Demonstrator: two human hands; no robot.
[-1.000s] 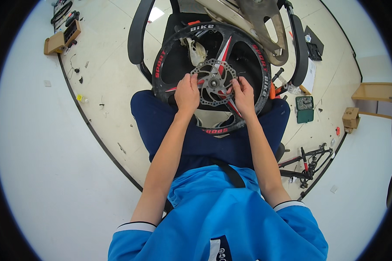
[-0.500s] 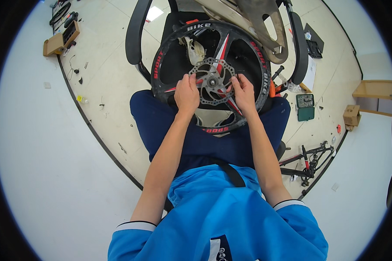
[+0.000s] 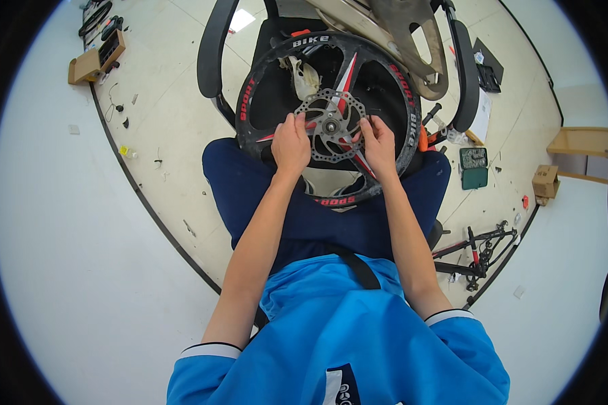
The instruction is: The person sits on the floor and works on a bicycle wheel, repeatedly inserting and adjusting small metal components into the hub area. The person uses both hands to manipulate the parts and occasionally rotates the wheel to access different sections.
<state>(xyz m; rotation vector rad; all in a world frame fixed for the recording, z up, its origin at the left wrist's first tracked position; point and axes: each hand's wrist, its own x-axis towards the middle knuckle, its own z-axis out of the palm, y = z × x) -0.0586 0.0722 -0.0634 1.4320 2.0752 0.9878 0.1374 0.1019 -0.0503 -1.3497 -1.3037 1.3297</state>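
Note:
A silvery brake disc (image 3: 327,147) with a holed, wavy rim lies over the hub at the middle of a black bicycle wheel (image 3: 244,120) with red and white spokes. The wheel rests on the seat of a black chair and reaches over my thighs. My left hand (image 3: 292,146) pinches the disc's left edge between thumb and fingers. On the opposite edge, my right hand (image 3: 380,145) grips it the same way. The fingertips partly hide the rim. A whitish crumpled glove or cloth (image 3: 305,78) lies beyond the disc, seen through the wheel's opening.
Chair armrests (image 3: 211,57) flank the wheel, and a large greyish-brown frame part (image 3: 422,50) lies behind it. An open green case (image 3: 473,168) of small parts is on the floor to the right, with a black bicycle frame (image 3: 478,253) nearer me. A cardboard box (image 3: 88,67) stands far left.
Both hands keep their hold on the disc, and the wheel stays put. The whole picture has shifted very slightly.

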